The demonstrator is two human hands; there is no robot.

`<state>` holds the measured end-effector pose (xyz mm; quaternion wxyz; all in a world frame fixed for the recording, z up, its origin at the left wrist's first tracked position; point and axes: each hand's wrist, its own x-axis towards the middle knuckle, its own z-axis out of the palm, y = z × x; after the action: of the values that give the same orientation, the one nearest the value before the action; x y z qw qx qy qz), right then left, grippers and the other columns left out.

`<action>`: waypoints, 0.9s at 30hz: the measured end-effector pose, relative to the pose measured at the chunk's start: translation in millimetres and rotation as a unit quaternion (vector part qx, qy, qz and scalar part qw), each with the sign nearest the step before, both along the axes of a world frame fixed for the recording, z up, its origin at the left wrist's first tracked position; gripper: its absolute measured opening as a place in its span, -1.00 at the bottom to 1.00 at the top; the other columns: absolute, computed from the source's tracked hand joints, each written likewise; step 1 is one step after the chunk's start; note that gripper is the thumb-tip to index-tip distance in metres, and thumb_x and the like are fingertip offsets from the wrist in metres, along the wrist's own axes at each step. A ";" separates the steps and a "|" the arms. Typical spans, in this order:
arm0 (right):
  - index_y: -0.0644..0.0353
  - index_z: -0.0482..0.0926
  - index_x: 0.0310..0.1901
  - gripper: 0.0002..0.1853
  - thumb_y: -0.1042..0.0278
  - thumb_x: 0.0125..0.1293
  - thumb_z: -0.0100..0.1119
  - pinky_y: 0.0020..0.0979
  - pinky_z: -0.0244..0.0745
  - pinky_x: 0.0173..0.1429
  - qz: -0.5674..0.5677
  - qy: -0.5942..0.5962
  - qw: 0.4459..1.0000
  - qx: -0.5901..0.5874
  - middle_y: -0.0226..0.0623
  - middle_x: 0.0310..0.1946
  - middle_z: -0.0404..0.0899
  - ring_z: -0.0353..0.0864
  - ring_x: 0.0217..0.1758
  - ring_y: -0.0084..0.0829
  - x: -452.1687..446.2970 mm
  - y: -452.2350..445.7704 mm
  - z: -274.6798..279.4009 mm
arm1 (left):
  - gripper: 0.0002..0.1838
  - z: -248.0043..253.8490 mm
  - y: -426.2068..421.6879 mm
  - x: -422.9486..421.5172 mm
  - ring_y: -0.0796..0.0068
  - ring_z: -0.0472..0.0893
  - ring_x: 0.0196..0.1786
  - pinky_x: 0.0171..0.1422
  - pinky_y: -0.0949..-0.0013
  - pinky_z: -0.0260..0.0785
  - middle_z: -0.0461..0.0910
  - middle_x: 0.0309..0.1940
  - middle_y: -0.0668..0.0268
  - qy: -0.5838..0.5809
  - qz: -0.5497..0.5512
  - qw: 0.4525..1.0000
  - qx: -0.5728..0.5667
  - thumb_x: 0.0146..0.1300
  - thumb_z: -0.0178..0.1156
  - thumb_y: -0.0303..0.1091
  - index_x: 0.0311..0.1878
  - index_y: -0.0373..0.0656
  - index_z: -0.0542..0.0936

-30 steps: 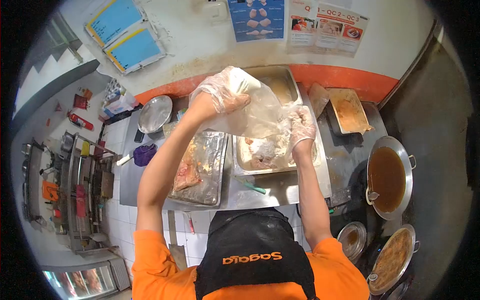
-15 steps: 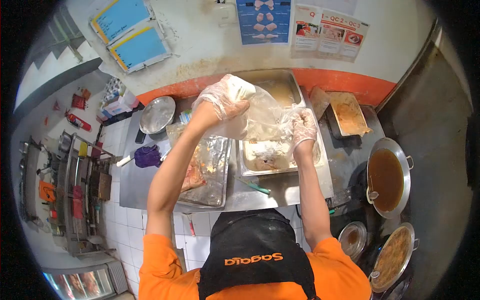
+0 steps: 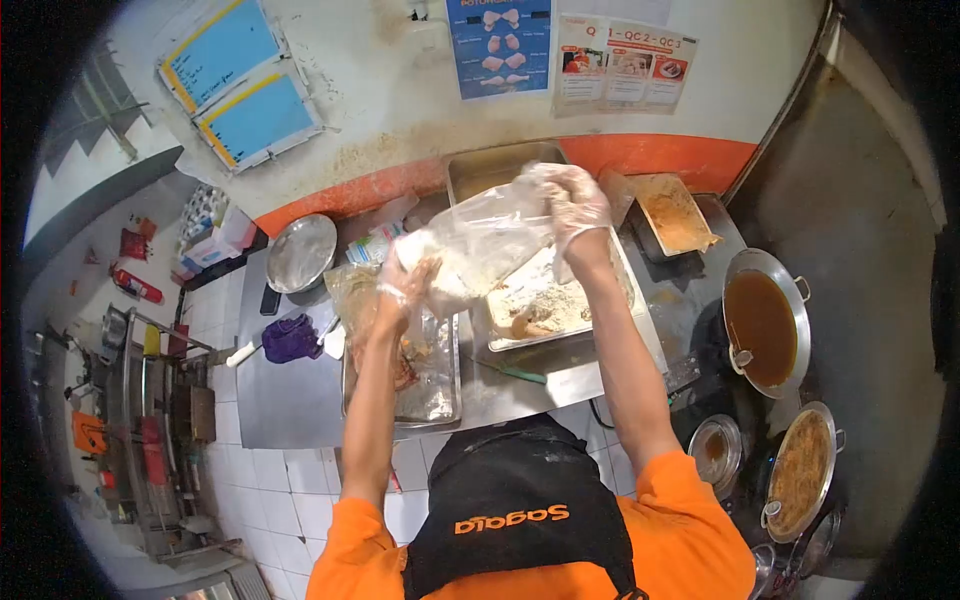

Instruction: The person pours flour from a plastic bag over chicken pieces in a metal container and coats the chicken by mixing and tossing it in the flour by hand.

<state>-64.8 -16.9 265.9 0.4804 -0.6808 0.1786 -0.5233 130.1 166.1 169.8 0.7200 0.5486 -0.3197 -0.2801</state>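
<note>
A clear plastic bag dusted with white flour is stretched between my two hands above the worktable. My left hand grips the bag's lower left part, where white flour bulges. My right hand, in a thin clear plastic glove, is closed on the bag's upper right end. Below the bag is a metal tray of flour, holding a coated piece that looks like meat. To its left, another metal tray carries raw meat, partly hidden by my left forearm.
A green-handled tool lies by the table's front edge. At left are a round metal pan and a purple cloth. An orange-crumbed container stands back right. Pans of brown liquid and frying food are at right.
My left hand has come down and toward me, lowering its side of the bag. My right hand has risen, lifting the other end. The head view has shifted slightly.
</note>
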 end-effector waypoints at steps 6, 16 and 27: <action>0.17 0.62 -0.19 -0.83 0.59 0.20 0.14 -0.34 0.58 -0.06 0.116 0.076 0.953 -0.269 -0.26 -0.25 0.69 0.68 -0.20 -0.33 73.5 73.9 51.5 | -0.54 -18.9 59.6 -21.1 0.45 0.58 -0.03 0.05 0.36 0.51 0.60 -0.03 0.26 0.148 0.141 0.977 0.056 0.23 0.35 -0.36 0.16 -0.27 0.48; 0.05 0.61 -0.02 -0.72 0.27 0.26 0.07 -0.03 0.44 0.19 0.240 0.392 0.826 -0.327 -0.10 -0.11 0.65 0.64 0.06 -0.15 168.8 171.8 -51.6 | -0.28 -215.9 138.1 17.6 0.04 0.57 0.11 0.24 0.05 0.33 0.63 -0.04 -0.10 -0.421 0.110 0.809 0.395 0.11 0.28 0.15 0.08 -0.37 0.58; 0.04 0.56 0.02 -0.70 0.23 0.26 0.12 -0.15 0.54 0.09 0.128 0.433 0.855 -0.254 -0.06 -0.08 0.64 0.63 0.04 -0.07 110.6 98.7 -77.2 | -0.64 -197.6 168.3 35.5 0.37 0.59 -0.36 -0.17 0.34 0.48 0.65 -0.34 0.22 -0.259 0.032 0.898 0.355 0.33 0.18 -0.16 0.01 -0.25 0.50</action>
<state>45.8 81.8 188.7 0.2274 -0.9538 0.1409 -0.1370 165.6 334.5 -27.7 0.3773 0.8309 -0.3568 -0.1998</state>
